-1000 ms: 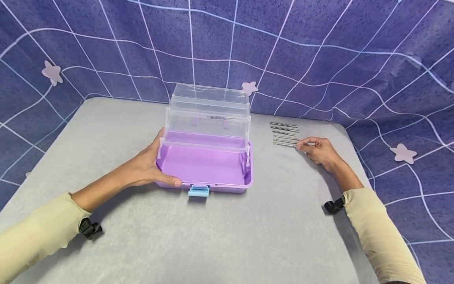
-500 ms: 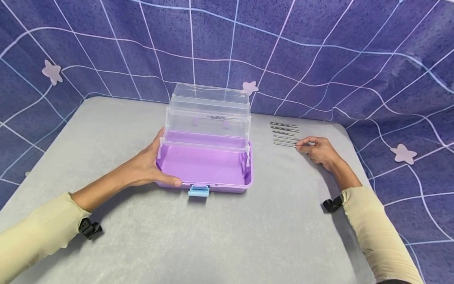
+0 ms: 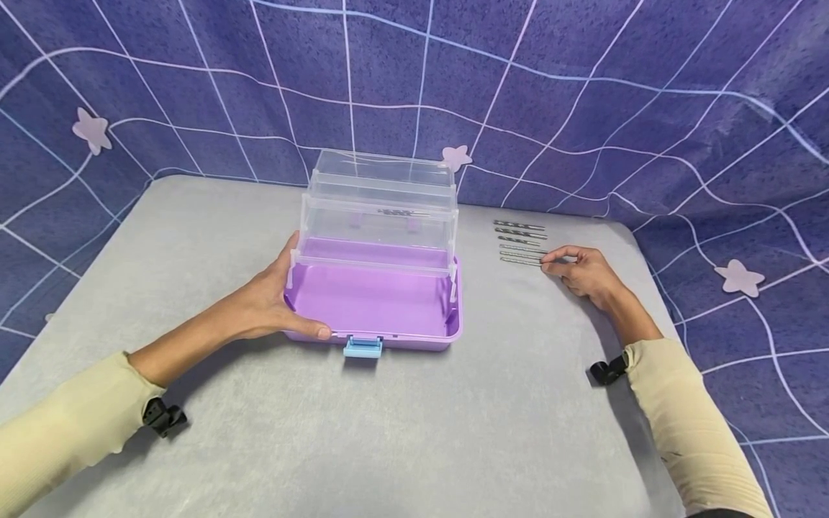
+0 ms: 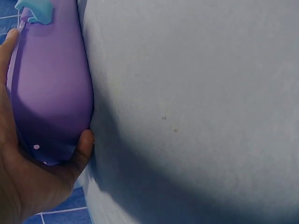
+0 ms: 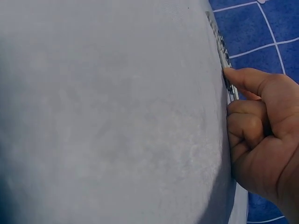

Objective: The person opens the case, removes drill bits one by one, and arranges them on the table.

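Observation:
A purple toolbox [image 3: 369, 302] with clear stacked trays [image 3: 382, 194] stands raised open in the head view, a light-blue latch [image 3: 363, 348] hanging at its front. My left hand [image 3: 262, 302] grips its left end, thumb on the front rim; the left wrist view has the fingers round the purple base [image 4: 56, 84]. Silvery drill bits [image 3: 403, 213] show through a clear tray. To the right, several drill bits [image 3: 520, 234] lie in a row on the table. My right hand [image 3: 583, 275] pinches the shank end of the nearest drill bit [image 3: 520, 261], which lies at table level. Its fingertips hide that end.
The grey table [image 3: 414, 432] runs under everything. Behind it hangs a blue-purple patterned cloth [image 3: 414, 72] with pale stars, close to the back of the toolbox. Black wrist cameras [image 3: 607, 372] sit at both sleeves.
Both hands stay nearly where they were. The right forearm shifted very slightly left early on; the drill bits and toolbox show no visible movement beyond a small camera shift.

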`<action>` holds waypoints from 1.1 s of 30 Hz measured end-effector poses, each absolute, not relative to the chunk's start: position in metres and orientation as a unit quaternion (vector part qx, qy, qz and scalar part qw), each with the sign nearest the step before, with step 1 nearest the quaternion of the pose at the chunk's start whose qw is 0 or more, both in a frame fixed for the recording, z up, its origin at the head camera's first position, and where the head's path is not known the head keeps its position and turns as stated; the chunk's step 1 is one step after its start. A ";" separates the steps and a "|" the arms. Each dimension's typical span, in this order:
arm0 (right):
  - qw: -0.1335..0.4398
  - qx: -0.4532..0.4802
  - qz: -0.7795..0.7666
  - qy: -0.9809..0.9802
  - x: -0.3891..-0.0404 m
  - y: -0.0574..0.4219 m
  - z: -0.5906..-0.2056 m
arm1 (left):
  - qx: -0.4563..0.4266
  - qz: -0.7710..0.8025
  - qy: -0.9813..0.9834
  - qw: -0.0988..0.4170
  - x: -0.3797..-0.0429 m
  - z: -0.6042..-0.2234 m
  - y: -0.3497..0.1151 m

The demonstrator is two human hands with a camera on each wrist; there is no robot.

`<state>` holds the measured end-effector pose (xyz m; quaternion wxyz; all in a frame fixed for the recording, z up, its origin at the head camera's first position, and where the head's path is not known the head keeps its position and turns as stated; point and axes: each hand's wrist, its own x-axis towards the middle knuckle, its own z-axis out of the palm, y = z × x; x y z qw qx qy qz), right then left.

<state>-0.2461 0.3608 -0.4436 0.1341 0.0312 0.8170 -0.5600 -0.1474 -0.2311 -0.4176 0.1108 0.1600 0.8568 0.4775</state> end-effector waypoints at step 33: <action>0.124 0.020 -0.548 0.827 -0.259 0.329 -0.406 | 0.160 0.475 0.859 0.109 -0.147 -0.418 -0.232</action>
